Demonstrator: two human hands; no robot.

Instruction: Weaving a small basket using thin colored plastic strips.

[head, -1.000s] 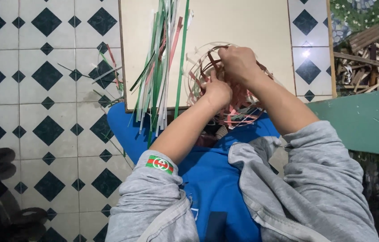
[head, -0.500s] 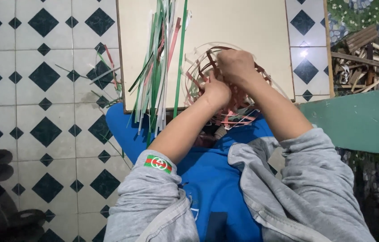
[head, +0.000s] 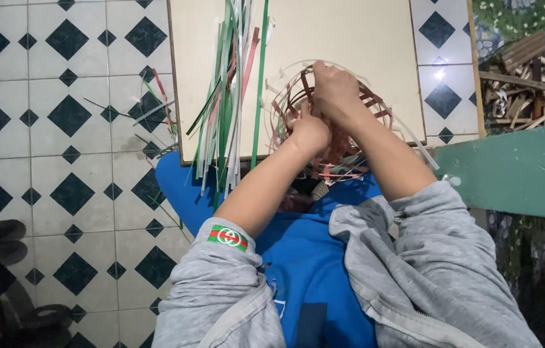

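A round, partly woven basket (head: 350, 158) of red and white strips rests at the near edge of a cream board (head: 343, 38). My left hand (head: 310, 134) is closed on strips at the basket's near left side. Just above it, my right hand (head: 332, 90) grips strips at the basket's middle. The two hands almost touch. Both forearms are bare, with grey sleeves pushed up. Most of the basket's centre is hidden behind my hands.
A bundle of loose green, white and red strips (head: 227, 96) lies on the board's left part and hangs over its edge. Black-and-white tiled floor (head: 60, 129) spreads left. A green ledge (head: 517, 171) and a pile of wood scraps (head: 530, 77) are at right.
Both hands have shifted slightly within the basket while keeping hold of the strips. The basket and the bundle stay where they were.
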